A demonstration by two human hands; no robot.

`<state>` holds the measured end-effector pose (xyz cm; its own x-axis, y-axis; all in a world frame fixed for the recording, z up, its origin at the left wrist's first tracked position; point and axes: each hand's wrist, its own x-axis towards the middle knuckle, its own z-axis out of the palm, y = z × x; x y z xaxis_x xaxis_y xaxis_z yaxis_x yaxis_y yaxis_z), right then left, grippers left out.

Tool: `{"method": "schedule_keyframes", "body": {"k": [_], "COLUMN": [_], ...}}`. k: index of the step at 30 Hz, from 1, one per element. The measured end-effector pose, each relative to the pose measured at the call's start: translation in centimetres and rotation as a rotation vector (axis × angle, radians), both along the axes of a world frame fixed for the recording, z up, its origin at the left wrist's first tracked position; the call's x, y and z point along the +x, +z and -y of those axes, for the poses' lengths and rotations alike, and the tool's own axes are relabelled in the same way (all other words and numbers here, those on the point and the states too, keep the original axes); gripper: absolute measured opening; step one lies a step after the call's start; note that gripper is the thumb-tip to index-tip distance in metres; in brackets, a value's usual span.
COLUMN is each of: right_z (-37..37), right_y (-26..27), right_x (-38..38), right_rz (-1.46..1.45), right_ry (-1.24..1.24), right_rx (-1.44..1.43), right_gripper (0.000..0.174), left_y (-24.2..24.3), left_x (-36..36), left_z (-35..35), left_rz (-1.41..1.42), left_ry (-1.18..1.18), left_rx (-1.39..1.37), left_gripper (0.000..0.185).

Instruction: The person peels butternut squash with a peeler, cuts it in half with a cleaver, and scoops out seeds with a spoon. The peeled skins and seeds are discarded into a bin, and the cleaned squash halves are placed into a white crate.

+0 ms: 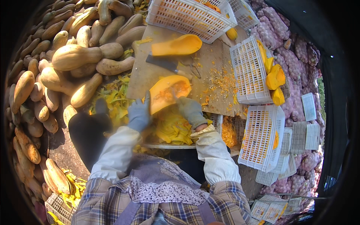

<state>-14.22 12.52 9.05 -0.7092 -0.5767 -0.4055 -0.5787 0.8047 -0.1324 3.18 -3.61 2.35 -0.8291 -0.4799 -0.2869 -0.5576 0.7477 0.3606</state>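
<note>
A peeled, halved squash lies cut side up, tilted at the board's near edge, its seed cavity showing stringy pulp. My left hand, in a grey-blue glove, grips its left end. Gloved too, my right hand is curled at the cavity's near rim; blur hides whether it holds a tool. Beyond the squash, a cleaver with a wooden handle rests on the wooden board. Another peeled squash half lies behind the cleaver. Below my hands, yellow peel strips fill a wide container.
Unpeeled squashes are heaped at left. White plastic crates with peeled pieces border the board at right; another crate stands at its far end. Scattered seeds dot the board. Pink-purple net sacks are stacked at far right.
</note>
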Motion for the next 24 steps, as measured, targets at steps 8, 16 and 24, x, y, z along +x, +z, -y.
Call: {"method": "schedule_keyframes", "body": {"k": [8,16,24], "right_z": [-2.2,-0.7,-4.1], "right_y": [0.0,1.1,5.9], "right_x": [-3.2,-3.6,-9.0], "right_rz": [-0.038,0.018,-0.444], "right_ry": [-0.133,-0.13,-0.132], "right_rx": [-0.121,-0.061,0.058], "right_gripper": [0.053,0.056,0.037], "left_y": [-0.2,0.1,1.7], "left_x": [-0.2,-0.2,-0.6], "left_z": [-0.3,-0.4,-0.8], "left_rz": [-0.004,0.009,0.016], "left_ry": [0.0,0.019,0.003], "left_rx": [-0.022,-0.006,0.021], "left_gripper": [0.116,0.115,0.112]}}
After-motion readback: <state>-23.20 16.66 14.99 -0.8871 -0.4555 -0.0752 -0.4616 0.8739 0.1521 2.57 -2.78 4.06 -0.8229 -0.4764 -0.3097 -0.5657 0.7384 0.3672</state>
